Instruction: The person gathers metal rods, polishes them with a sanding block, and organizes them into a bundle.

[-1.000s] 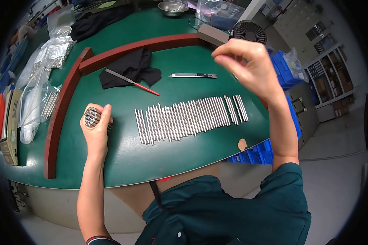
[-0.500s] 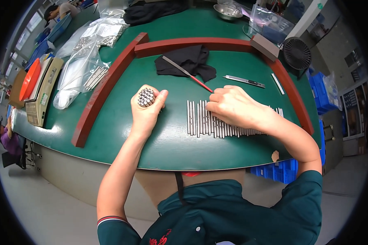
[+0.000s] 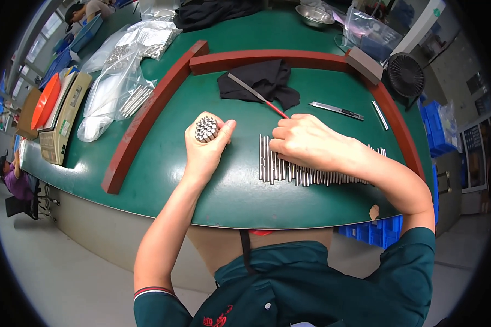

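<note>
A green table (image 3: 232,204) fills most of the view. On it, long red-brown bars (image 3: 273,58) form a border around the left, back and right of the work area, with a grey block (image 3: 365,64) at the back right corner. Clear plastic bags (image 3: 101,103) lie outside the left bar. Inside, a long row of silver rods (image 3: 303,176) lies side by side toward the right, each pointing roughly away from the person. A crumpled black cloth (image 3: 262,82) sits near the back bar.

The person's right hand (image 3: 308,143) is over the left part of the row, its fingers curled down; whether it grips a rod cannot be told, as the knuckles hide the fingertips. The left hand (image 3: 206,154) is closed around a bundle of rods (image 3: 206,129), their ends facing up and the thumb alongside, well apart from the row.

A file (image 3: 251,91) with a red handle lies partly on the cloth, its handle reaching toward the right hand. Beyond that hand lies a slim silver knife (image 3: 337,110).
</note>
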Action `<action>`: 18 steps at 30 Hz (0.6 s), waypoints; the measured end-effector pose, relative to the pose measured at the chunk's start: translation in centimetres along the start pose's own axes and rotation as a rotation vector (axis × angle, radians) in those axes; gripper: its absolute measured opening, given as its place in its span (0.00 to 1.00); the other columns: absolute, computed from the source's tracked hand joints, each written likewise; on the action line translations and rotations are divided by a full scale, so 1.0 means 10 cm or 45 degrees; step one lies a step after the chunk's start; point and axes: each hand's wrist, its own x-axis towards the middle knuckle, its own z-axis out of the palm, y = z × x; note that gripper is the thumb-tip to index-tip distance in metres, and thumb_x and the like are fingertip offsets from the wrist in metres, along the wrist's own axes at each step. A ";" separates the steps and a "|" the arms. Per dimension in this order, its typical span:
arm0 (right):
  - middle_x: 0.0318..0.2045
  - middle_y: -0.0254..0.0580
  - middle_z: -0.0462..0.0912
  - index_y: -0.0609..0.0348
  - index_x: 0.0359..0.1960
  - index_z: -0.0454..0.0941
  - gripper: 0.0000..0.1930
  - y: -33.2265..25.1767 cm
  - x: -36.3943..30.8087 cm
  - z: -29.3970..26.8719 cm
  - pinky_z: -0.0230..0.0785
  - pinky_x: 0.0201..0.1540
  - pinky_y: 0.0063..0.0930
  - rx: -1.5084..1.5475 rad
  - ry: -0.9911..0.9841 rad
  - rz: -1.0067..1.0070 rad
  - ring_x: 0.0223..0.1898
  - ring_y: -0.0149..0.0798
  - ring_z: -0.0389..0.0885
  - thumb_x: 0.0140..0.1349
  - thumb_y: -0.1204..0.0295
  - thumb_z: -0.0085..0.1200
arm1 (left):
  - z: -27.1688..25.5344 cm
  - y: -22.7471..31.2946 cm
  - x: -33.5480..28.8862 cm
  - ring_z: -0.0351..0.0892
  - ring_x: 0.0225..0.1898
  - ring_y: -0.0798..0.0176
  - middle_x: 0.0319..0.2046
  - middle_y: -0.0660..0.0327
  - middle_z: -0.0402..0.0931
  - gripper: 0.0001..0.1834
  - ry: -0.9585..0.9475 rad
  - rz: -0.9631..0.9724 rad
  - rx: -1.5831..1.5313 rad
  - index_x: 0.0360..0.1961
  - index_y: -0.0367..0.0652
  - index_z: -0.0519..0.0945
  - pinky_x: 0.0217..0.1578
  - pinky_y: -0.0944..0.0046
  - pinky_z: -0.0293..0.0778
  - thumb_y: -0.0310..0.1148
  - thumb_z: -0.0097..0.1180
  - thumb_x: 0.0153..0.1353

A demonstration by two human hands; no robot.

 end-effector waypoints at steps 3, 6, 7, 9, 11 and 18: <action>0.15 0.43 0.71 0.64 0.18 0.73 0.05 0.03 0.03 0.07 0.67 0.27 0.33 0.069 0.128 0.013 0.24 0.42 0.74 0.41 0.74 0.51 | 0.02 0.00 0.00 0.65 0.17 0.78 0.15 0.69 0.67 0.10 0.022 0.021 -0.036 0.19 0.42 0.68 0.19 0.77 0.61 0.29 0.58 0.50; 0.14 0.45 0.72 0.64 0.17 0.73 0.07 0.03 -0.02 0.05 0.67 0.25 0.34 0.022 0.241 0.120 0.21 0.45 0.74 0.42 0.72 0.53 | 0.01 0.03 -0.01 0.65 0.17 0.78 0.14 0.68 0.67 0.10 0.028 0.018 -0.029 0.19 0.42 0.68 0.19 0.77 0.61 0.29 0.57 0.50; 0.14 0.45 0.72 0.64 0.17 0.73 0.07 0.00 -0.04 0.04 0.67 0.25 0.34 0.028 0.239 0.116 0.21 0.45 0.74 0.42 0.72 0.53 | 0.00 0.03 -0.01 0.67 0.18 0.76 0.16 0.67 0.68 0.09 0.005 -0.004 0.008 0.21 0.42 0.68 0.21 0.76 0.63 0.29 0.57 0.50; 0.12 0.47 0.72 0.63 0.14 0.73 0.09 -0.09 -0.06 0.04 0.67 0.22 0.36 0.091 0.065 0.356 0.19 0.47 0.75 0.44 0.71 0.55 | -0.01 0.02 -0.01 0.67 0.18 0.76 0.16 0.67 0.68 0.09 0.010 -0.009 0.010 0.21 0.42 0.68 0.21 0.76 0.63 0.28 0.57 0.50; 0.11 0.49 0.72 0.62 0.12 0.73 0.14 -0.17 -0.01 0.09 0.66 0.21 0.35 0.090 0.002 0.418 0.18 0.47 0.75 0.45 0.65 0.56 | -0.01 0.02 -0.02 0.67 0.18 0.76 0.16 0.67 0.68 0.09 0.010 -0.008 0.014 0.21 0.42 0.68 0.21 0.76 0.63 0.28 0.57 0.51; 0.11 0.38 0.74 0.58 0.11 0.74 0.25 -0.44 0.39 0.27 0.65 0.18 0.26 -0.190 -0.029 0.642 0.17 0.35 0.76 0.44 0.46 0.52 | 0.03 -0.03 0.01 0.62 0.16 0.81 0.13 0.71 0.66 0.10 0.053 0.053 -0.045 0.19 0.42 0.68 0.16 0.79 0.59 0.26 0.58 0.49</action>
